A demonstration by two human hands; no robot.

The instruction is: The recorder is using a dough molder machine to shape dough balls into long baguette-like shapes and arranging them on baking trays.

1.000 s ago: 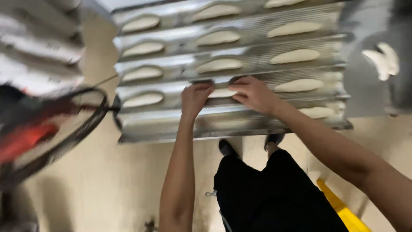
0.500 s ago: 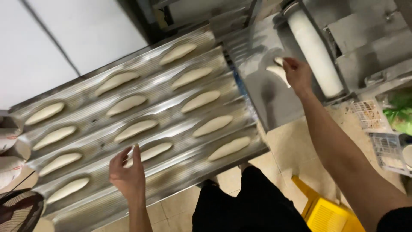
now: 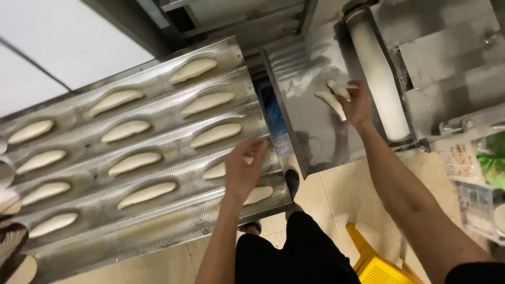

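2 pale, elongated dough pieces (image 3: 333, 100) at right hand (image 3: 357, 102)

Bare steel chute (image 3: 310, 126) lies open between the dough tray (image 3: 158, 210) and roller (image 3: 379, 79)

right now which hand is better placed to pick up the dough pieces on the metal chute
Right. The right hand already touches the dough pieces on the chute, while the left hand hovers over the perforated tray.
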